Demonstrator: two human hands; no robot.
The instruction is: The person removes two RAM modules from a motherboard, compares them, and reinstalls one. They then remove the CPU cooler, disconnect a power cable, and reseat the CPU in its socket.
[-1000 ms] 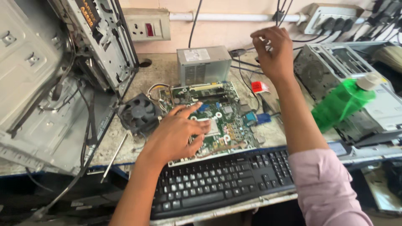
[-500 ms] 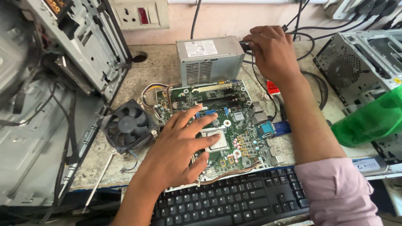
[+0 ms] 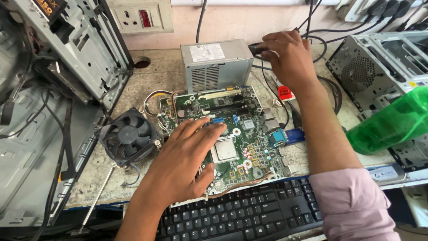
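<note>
Left hand [image 3: 185, 163] lying open, flat on the green motherboard [image 3: 227, 134] at mid-bench [image 3: 165, 78], right hand [image 3: 290, 58] closing on a black plug [image 3: 257, 48] — beside the grey power supply [image 3: 216, 64], keyboard [image 3: 249, 216] sitting nearest.

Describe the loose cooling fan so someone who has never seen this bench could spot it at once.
Start from the green motherboard lying flat mid-bench under the left hand. Just off its left edge, beside the open grey computer case, sits the cooling fan. It is the only black, square-framed thing with round blades, trailing thin wires.
</note>
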